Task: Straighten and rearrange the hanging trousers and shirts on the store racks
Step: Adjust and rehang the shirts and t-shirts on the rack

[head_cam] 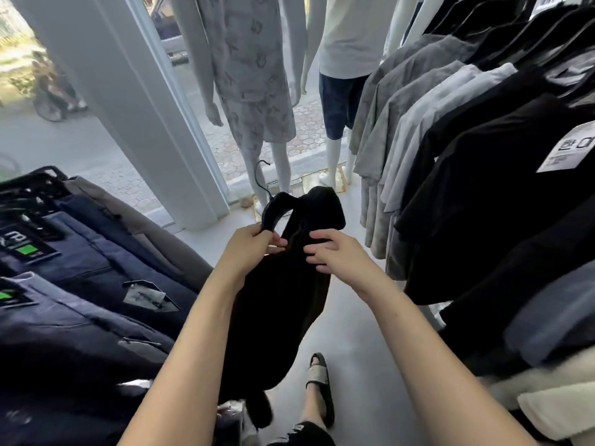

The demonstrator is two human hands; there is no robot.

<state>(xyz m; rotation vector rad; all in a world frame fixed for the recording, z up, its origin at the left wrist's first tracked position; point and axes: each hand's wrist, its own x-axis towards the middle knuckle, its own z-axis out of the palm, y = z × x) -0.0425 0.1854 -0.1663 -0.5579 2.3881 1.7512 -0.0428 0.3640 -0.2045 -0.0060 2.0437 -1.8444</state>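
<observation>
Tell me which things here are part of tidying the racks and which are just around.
Job: black garment on its hanger, pinched by left hand and right hand; trousers; shirts.
Around: mannequins, window pillar, sandal.

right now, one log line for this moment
left hand: grips black garment | right hand: pinches it | hanger: off rack

hanger [262, 178]: only hook shows, rest inside black garment [283, 284] | left rack trousers [80, 252]: cut by frame edge, tag print blurred | mannequins [254, 75]: heads cropped | white label [570, 149]: small print unreadable
</observation>
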